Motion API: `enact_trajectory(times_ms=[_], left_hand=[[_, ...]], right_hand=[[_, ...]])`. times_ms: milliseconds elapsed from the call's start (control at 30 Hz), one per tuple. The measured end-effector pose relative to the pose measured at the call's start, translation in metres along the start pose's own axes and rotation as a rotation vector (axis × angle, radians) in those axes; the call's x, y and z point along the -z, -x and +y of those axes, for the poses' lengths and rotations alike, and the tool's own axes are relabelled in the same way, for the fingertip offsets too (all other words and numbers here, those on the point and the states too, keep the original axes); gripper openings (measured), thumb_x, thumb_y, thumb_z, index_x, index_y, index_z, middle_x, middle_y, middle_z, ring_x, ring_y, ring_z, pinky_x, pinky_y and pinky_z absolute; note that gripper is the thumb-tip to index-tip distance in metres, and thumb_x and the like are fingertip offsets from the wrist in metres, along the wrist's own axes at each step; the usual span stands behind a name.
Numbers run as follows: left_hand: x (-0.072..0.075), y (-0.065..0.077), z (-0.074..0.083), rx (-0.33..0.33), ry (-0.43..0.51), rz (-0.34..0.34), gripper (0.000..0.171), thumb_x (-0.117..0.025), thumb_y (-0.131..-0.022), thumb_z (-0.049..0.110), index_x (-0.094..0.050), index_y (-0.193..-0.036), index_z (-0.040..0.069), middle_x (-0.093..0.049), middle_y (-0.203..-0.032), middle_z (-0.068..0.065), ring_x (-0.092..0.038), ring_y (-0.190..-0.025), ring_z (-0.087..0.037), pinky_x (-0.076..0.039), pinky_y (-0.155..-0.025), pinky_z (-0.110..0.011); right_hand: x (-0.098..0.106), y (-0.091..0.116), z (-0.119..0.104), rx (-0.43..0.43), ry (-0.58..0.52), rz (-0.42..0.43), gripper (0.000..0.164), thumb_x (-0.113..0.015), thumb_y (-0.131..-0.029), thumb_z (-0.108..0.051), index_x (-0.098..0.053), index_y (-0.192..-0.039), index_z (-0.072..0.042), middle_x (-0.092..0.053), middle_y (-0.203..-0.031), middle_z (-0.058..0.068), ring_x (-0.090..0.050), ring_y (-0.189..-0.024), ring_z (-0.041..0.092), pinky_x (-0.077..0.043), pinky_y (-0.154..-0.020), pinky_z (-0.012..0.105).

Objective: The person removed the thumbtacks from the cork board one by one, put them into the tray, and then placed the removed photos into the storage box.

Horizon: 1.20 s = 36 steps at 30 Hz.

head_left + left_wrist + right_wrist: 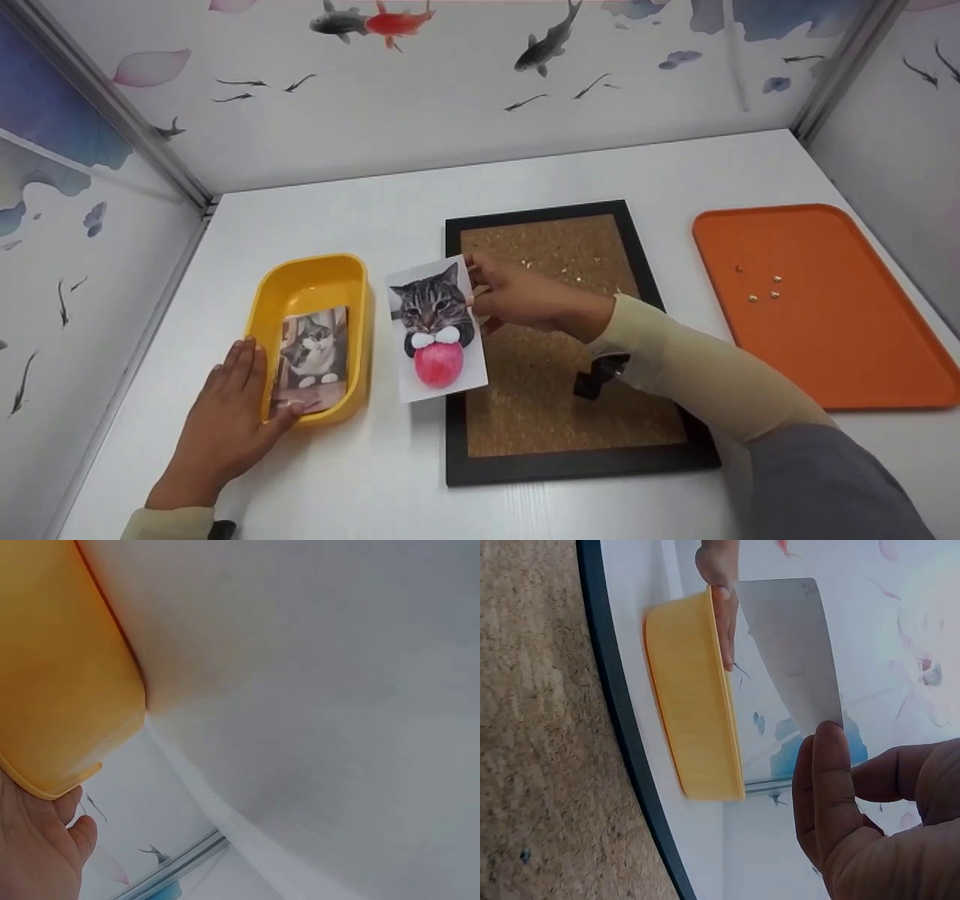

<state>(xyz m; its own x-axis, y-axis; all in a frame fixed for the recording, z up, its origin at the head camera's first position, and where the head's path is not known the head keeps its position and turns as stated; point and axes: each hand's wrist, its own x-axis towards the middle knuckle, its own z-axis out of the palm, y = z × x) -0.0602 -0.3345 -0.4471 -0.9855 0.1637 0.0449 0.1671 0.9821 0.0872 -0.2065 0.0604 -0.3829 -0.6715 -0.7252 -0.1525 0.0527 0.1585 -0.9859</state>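
Note:
My right hand (517, 296) pinches a photo card (433, 330) by its right edge, above the table between a yellow bin and a cork board. The card's front has a tabby cat with a pink ball; its plain back (795, 645) faces the right wrist view. My left hand (225, 427) rests on the left side of the yellow bin (365, 337), fingers extended along the rim and thumb over the near edge. Inside the bin lies another cat photo (311, 360). The black-framed cork board (577, 397) lies partly under my right hand and forearm.
Small shiny bits (579, 279) sit on the cork's upper part. An orange tray (847, 315) at the right holds several small gold-coloured pieces (777, 279), perhaps pins. White panels with painted fish enclose the table's back and sides.

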Motion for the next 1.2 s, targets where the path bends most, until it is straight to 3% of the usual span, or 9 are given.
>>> enact_trajectory(times_ms=[233, 500, 1000, 1200], left_hand=[[0.0, 0.0, 0.001, -0.002, -0.011, 0.008, 0.096, -0.048, -0.096, 0.06, -0.017, -0.153, -0.012, -0.013, -0.161, -0.027, -0.009, -0.149, -0.039, -0.003, -0.12, -0.047], [0.0, 0.001, 0.001, 0.013, -0.018, -0.005, 0.097, -0.049, -0.096, 0.06, -0.015, -0.153, -0.011, -0.011, -0.162, -0.027, -0.009, -0.149, -0.04, -0.008, -0.119, -0.052], [0.0, 0.0, 0.001, 0.009, -0.019, 0.002, 0.096, -0.048, -0.096, 0.061, -0.018, -0.153, -0.011, -0.013, -0.161, -0.027, -0.009, -0.149, -0.04, -0.008, -0.119, -0.053], [0.0, 0.0, 0.003, -0.002, -0.032, 0.033, 0.094, -0.05, -0.096, 0.058, -0.021, -0.152, -0.012, -0.017, -0.16, -0.028, -0.012, -0.148, -0.041, 0.002, -0.12, -0.041]], right_hand=[[-0.011, -0.014, -0.005, 0.036, 0.012, -0.001, 0.046, -0.052, -0.095, 0.006, -0.037, -0.136, -0.008, -0.057, -0.126, 0.015, -0.066, -0.098, 0.03, -0.059, -0.074, 0.044], [-0.024, -0.032, -0.008, 0.016, -0.018, -0.024, 0.049, -0.049, -0.094, 0.009, -0.034, -0.137, -0.01, -0.054, -0.123, 0.018, -0.067, -0.095, 0.029, -0.059, -0.074, 0.042], [-0.04, -0.067, -0.012, -0.041, -0.03, -0.025, 0.048, -0.054, -0.094, 0.006, -0.038, -0.134, -0.014, -0.054, -0.121, 0.014, -0.067, -0.097, 0.026, -0.059, -0.076, 0.042], [-0.048, -0.081, -0.013, -0.033, -0.055, -0.036, 0.047, -0.054, -0.094, 0.007, -0.037, -0.133, -0.013, -0.054, -0.118, 0.015, -0.067, -0.094, 0.025, -0.059, -0.076, 0.043]])
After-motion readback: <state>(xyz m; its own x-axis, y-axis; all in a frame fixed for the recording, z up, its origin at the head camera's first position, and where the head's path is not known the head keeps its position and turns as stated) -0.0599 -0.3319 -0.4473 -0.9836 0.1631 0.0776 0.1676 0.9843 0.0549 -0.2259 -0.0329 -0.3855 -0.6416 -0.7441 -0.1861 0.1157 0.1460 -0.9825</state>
